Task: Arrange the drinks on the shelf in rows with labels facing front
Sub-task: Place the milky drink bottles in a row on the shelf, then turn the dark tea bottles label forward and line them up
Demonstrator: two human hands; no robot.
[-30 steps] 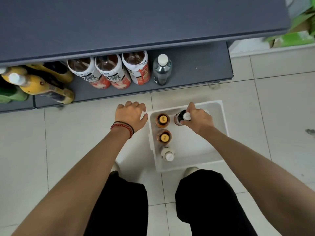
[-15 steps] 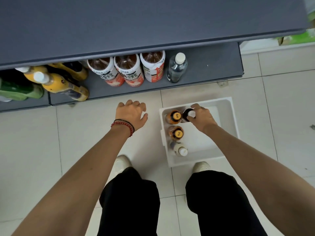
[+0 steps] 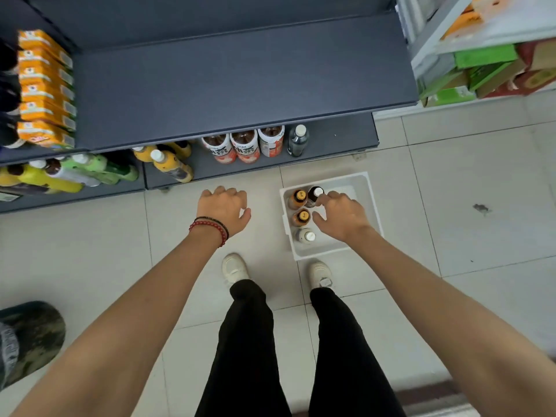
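Step in hand: taking the next drink from the white bin [image 3: 349,186]. Right grip [image 3: 340,215] hovers spread, forefinger just beside the white-capped dark bottle [image 3: 314,195] at the bin's 11 o'clock; contact unclear. Left grip [image 3: 224,210] is loosely curled and empty. Next move, as I judge it: clasp the bottle and set it on the lower shelf [image 3: 337,136] at 12 o'clock, label forward.

A single head-worn view looks steeply down from standing height; pale tiled floor [image 3: 481,182] near, dark grey metal shelf [image 3: 240,85] far.
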